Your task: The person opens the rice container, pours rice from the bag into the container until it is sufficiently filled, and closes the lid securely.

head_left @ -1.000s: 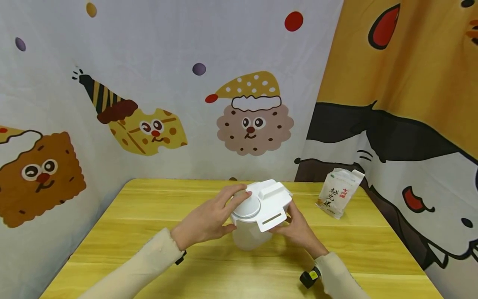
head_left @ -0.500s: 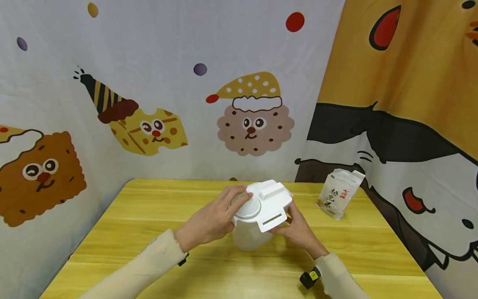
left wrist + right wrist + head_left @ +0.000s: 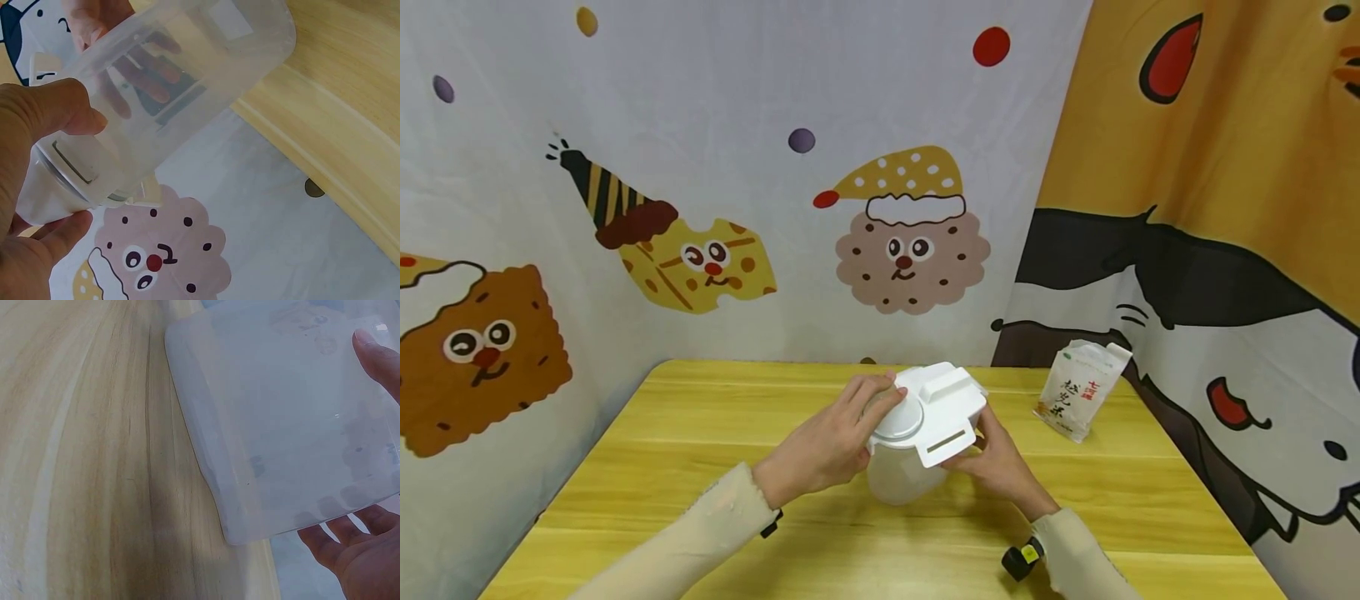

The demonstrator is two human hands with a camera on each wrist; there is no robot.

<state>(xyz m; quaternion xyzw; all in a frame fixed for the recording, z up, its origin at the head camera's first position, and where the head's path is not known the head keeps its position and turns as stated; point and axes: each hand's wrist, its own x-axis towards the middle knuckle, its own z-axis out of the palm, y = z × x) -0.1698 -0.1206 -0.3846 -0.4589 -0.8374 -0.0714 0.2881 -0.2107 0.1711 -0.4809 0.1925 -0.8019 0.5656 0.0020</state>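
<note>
While gripped from 2 sides near the middle of the yellow wood-grain table (image 3: 700, 417), seen from the head as a cloudy, see-through container (image 3: 904, 479) under a white lid (image 3: 951, 408). Fitted on top: 1 round cap (image 3: 897, 417) and 1 raised ridge (image 3: 946, 382), with a slotted flap (image 3: 951, 448) jutting out at the near side. Clamped on the lid end by the left hand (image 3: 826, 437), thumb pressed to the side, fingers bent over beside the round cap. Clamped on the container lower down by the right hand (image 3: 992, 467), thumb over 1 face, fingers along another side. Close to the table at its base; cannot tell whether touching. Visible on the container from the left wrist: a pale rectangular patch (image 3: 230, 19), without legible print.

Standing well apart, toward the table's far right: 1 pale paper-like bag (image 3: 1082, 387), slightly tilted. Legible down its front in large black characters: 越光米. Printed beside these, smaller and in red: 七 first, then characters too blurred to confirm. Set near its top: a green mark with fine print, too small to read. Hung behind: a cartoon-printed cloth (image 3: 722, 108).
</note>
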